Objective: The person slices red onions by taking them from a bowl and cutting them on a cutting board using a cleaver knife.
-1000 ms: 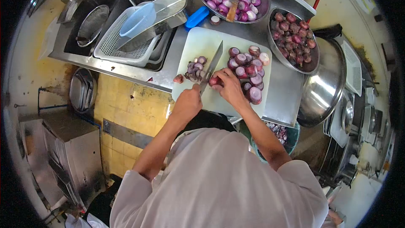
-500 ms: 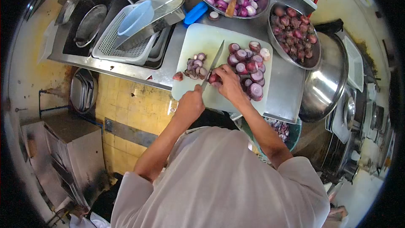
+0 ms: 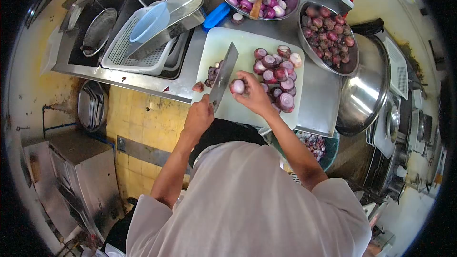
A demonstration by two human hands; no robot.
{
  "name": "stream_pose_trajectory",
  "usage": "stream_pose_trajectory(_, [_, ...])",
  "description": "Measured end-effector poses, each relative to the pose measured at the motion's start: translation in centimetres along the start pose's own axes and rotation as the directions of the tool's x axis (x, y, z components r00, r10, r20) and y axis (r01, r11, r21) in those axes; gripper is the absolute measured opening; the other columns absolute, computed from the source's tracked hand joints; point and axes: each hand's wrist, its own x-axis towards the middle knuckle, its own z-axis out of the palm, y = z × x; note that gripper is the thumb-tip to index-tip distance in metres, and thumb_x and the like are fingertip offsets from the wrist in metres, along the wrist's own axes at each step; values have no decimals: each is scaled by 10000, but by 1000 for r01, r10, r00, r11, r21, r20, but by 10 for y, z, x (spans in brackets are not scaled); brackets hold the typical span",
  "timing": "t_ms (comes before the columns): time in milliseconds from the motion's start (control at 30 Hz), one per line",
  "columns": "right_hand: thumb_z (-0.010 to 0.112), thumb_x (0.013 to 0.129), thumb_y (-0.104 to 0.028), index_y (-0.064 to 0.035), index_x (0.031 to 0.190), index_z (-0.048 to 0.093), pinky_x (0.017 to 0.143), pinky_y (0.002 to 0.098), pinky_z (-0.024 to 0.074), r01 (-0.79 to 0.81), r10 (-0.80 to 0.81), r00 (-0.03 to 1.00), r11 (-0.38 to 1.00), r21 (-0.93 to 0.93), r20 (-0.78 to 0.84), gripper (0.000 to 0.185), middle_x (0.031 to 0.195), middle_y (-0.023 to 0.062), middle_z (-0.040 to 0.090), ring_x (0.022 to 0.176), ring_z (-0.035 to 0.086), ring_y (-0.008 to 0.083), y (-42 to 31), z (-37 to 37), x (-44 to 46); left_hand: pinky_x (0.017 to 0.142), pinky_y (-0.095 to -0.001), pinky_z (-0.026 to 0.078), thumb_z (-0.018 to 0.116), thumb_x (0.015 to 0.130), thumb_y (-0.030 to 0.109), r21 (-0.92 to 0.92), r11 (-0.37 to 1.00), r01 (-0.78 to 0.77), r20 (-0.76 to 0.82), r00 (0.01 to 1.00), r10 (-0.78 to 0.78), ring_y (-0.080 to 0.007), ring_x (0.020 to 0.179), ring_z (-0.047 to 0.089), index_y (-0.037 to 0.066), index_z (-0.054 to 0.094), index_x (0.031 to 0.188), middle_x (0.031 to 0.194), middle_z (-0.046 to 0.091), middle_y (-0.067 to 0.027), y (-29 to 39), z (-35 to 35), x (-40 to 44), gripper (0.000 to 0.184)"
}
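Note:
My left hand [image 3: 199, 116] is closed around the handle of a broad-bladed knife [image 3: 224, 76], its flat face turned toward me over the left part of the white cutting board [image 3: 247, 40]. Between the fingers of my right hand [image 3: 253, 94] is a red onion [image 3: 237, 86] with a pale cut face showing. Right of it on the board lie several trimmed red onions [image 3: 278, 74]. Small cut-off onion ends [image 3: 212, 75] are heaped at the left, partly hidden by the blade. One reddish scrap [image 3: 198, 86] sits near the board's left edge.
Behind the board stands a metal bowl [image 3: 294, 4] of peeled onions with a wooden-handled knife [image 3: 257, 4] on top. A second bowl [image 3: 352, 64] holds unpeeled onions. At left, a sink contains a white basket [image 3: 112, 59]. A bin [image 3: 333, 150] with scraps is below the counter's front edge.
The knife has moved left and turned to show its flat side, over the heap of ends. My right hand has lifted the onion away from the blade, cut face now visible.

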Motion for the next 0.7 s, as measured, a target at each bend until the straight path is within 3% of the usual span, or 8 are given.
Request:
stream_pose_trajectory(67, [791, 739, -68, -82, 1281, 611, 994, 454, 517, 87, -86, 996, 995, -44, 26, 571, 1247, 180, 612, 1175, 613, 373, 3, 0, -1, 668, -606, 510, 593, 908, 36, 0, 1000, -31, 9, 999, 31, -517, 725, 651, -22, 528, 966, 717, 638, -316, 2, -2, 1, 105])
stream_pose_trajectory(133, [764, 760, -45, -86, 1275, 607, 1007, 454, 505, 272, -276, 960, 876, -399, 47, 540, 1260, 167, 604, 1171, 603, 373, 14, 3, -8, 664, -608, 505, 590, 908, 34, 0, 1000, -16, 17, 1000, 16, -521, 726, 648, -27, 532, 967, 716, 634, -319, 10, -10, 0, 104])
stream_pose_trajectory(267, [774, 750, -26, -71, 1218, 619, 1010, 444, 497, 137, -148, 989, 919, -369, -1, 495, 1235, 163, 614, 1156, 605, 381, 13, 2, -16, 656, -611, 492, 582, 909, 29, 22, 999, 26, 36, 999, -27, -529, 728, 642, -43, 536, 950, 709, 621, -329, 27, -27, -9, 95])
stream_pose_trajectory(333, [797, 727, -5, -57, 1142, 627, 964, 451, 509, 82, -95, 995, 969, -233, -43, 451, 1187, 163, 622, 1110, 616, 388, 14, 4, -10, 654, -612, 490, 578, 912, 27, 9, 1000, 13, 41, 999, -14, -533, 725, 639, -46, 532, 939, 699, 616, -331, 31, -32, -12, 90])
stream_pose_trajectory(600, [838, 709, 10, -40, 1124, 639, 872, 458, 532, 76, -82, 997, 958, -276, -12, 463, 1121, 167, 607, 1026, 634, 394, 8, 7, -2, 642, -613, 484, 573, 918, 30, 84, 996, 14, 156, 987, -27, -544, 702, 634, -54, 528, 909, 685, 612, -338, 59, -65, -32, 95])
stream_pose_trajectory(700, [848, 711, -2, -45, 1141, 649, 869, 461, 538, 66, -72, 997, 944, -323, -7, 476, 1131, 172, 601, 1020, 638, 394, 6, 6, 0, 628, -598, 471, 590, 937, 55, 110, 993, 29, 222, 974, -53, -536, 707, 632, -46, 530, 981, 688, 602, -332, 65, -75, -42, 125])
